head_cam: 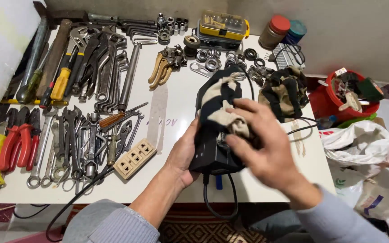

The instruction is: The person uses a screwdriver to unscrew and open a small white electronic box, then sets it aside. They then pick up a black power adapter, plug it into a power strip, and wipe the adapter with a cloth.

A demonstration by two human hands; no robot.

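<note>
Left hand (183, 153) clamped around the left side of a black boxy device (212, 150) above the white table (176, 96) edge. Right hand (262, 144) pressing a beige-and-black rag (221, 101) onto its top, fingers closed on cloth.

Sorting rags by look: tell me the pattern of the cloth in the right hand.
Black and beige patches on the cloth, clearest in the head view.
</note>
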